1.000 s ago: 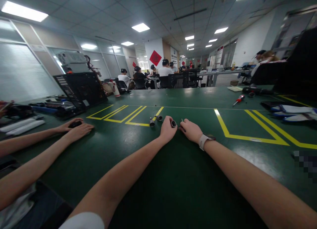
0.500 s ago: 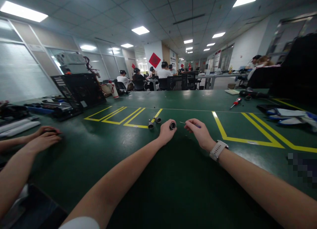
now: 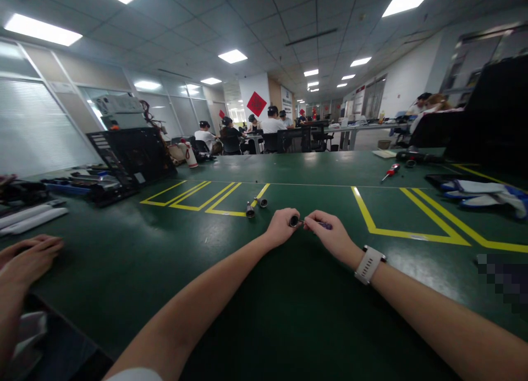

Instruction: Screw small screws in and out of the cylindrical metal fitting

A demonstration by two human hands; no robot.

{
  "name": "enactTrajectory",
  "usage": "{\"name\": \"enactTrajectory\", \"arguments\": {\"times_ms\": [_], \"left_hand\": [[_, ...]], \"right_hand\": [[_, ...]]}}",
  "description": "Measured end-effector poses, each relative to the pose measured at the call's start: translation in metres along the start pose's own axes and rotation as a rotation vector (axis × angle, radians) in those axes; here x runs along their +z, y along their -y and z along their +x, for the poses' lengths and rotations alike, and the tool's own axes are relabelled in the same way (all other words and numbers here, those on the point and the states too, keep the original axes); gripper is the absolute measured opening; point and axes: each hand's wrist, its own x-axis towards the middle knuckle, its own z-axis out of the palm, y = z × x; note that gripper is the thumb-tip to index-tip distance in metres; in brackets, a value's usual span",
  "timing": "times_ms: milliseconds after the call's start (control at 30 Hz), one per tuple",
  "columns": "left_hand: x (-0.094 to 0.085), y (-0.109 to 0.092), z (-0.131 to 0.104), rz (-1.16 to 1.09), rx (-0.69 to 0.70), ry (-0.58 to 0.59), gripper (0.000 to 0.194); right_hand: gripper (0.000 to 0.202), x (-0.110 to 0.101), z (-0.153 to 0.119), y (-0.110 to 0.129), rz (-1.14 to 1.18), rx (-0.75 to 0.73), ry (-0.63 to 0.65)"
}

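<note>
My left hand (image 3: pixel 282 227) is closed round a dark cylindrical metal part (image 3: pixel 293 221), its round open end facing me. Close by on the right, my right hand (image 3: pixel 325 230) grips a small screwdriver (image 3: pixel 326 225) with a dark purple handle. The screwdriver's thin shaft points left at the side of the part; whether its tip touches or enters it is too small to tell. Beyond my left hand, two similar metal parts lie on the green table: one part (image 3: pixel 249 209) and another part (image 3: pixel 262 203), near the yellow tape.
At the left edge are a co-worker's hands (image 3: pixel 35 257). A red-handled screwdriver (image 3: pixel 391 172), a power tool (image 3: pixel 416 156) and blue-white gloves (image 3: pixel 482 194) lie to the right. A black metal frame (image 3: pixel 132 155) stands at the back left of the green table (image 3: pixel 231 293).
My hands have come together and slightly lower, bringing the screwdriver's shaft to the metal part, which turned a little to the right. The co-worker's hands moved toward the left edge.
</note>
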Motion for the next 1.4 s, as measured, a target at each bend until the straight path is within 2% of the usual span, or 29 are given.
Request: {"name": "enactTrajectory", "arguments": {"times_ms": [133, 300, 567, 667, 800, 933, 1200, 1400], "left_hand": [[-0.001, -0.002, 0.0, 0.028, 0.034, -0.001, 0.006], [0.0, 0.0, -0.002, 0.002, 0.085, 0.004, 0.006], [0.0, 0.0, -0.002, -0.097, 0.064, 0.007, 0.007], [0.0, 0.0, -0.001, -0.109, 0.046, 0.031, 0.005], [0.0, -0.001, -0.001, -0.039, 0.026, 0.037, 0.004], [0.001, 0.0, -0.002, 0.038, 0.055, 0.031, 0.003], [0.001, 0.001, -0.001, -0.002, 0.078, 0.05, 0.007], [0.001, -0.001, -0.001, -0.029, 0.069, 0.044, 0.007]], "right_hand": [[0.02, 0.001, 0.0, 0.001, 0.063, 0.046, -0.003], [0.021, -0.002, 0.003, -0.006, 0.268, 0.166, -0.031], [0.017, -0.004, 0.004, -0.015, 0.505, 0.367, -0.096], [0.018, -0.003, 0.004, -0.016, 0.524, 0.376, -0.1], [0.016, -0.001, 0.003, -0.014, 0.489, 0.308, -0.109], [0.015, 0.001, 0.002, -0.011, 0.464, 0.28, -0.104], [0.016, -0.003, 0.004, -0.015, 0.545, 0.437, -0.14], [0.015, -0.002, 0.004, -0.013, 0.577, 0.467, -0.132]]}}
